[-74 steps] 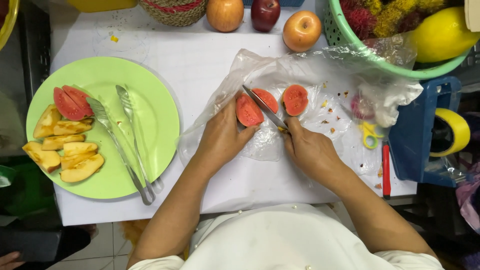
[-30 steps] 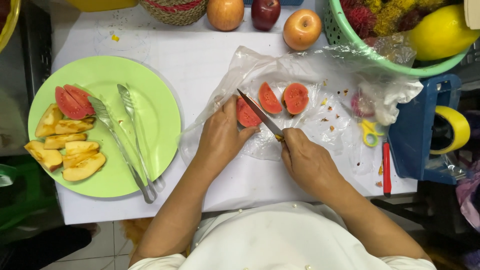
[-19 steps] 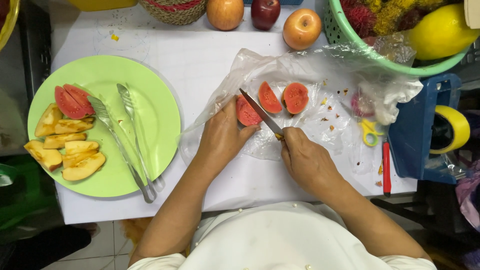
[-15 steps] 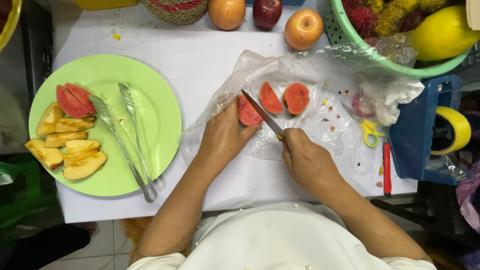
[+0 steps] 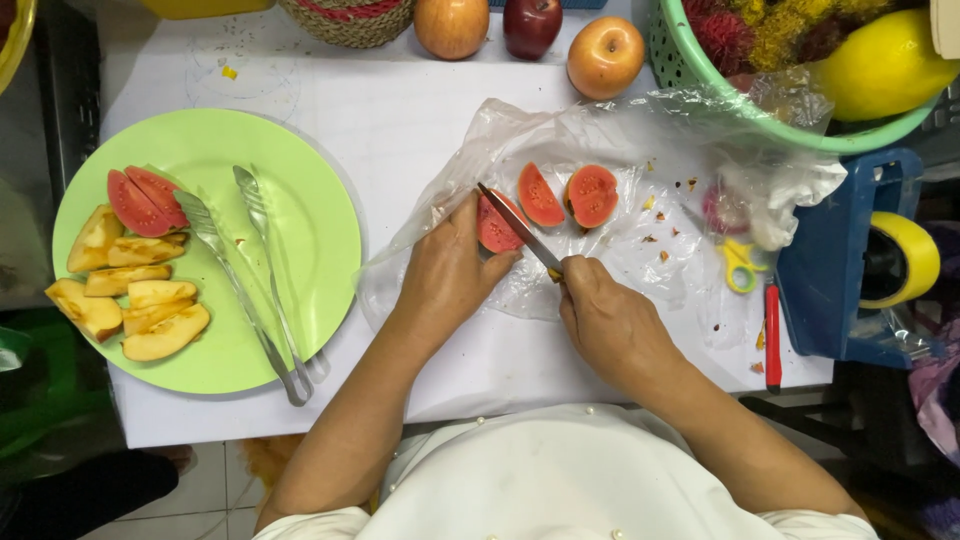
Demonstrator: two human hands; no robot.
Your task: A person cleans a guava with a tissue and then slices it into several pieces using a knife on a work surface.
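Note:
My left hand (image 5: 447, 275) steadies a red-fleshed guava piece (image 5: 492, 226) on a clear plastic sheet (image 5: 620, 230). My right hand (image 5: 608, 318) grips a knife (image 5: 520, 228) whose blade lies across that piece. Two more red guava wedges (image 5: 540, 194) (image 5: 592, 194) lie just beyond the blade on the plastic. To the left, a green plate (image 5: 300, 200) carries red guava slices (image 5: 145, 200), yellow fruit slices (image 5: 130, 300) and metal tongs (image 5: 250, 280).
Three apples (image 5: 604, 55) and a woven basket (image 5: 350, 18) line the table's far edge. A green basket (image 5: 720, 80) with a yellow fruit stands at the far right. A blue holder (image 5: 830, 270) with yellow tape, small yellow scissors (image 5: 738, 264) and a red pen (image 5: 772, 335) lie right.
A wedge has come off the held guava piece and now lies beside the other one. The knife has shifted left and sits across the remaining piece under my left hand.

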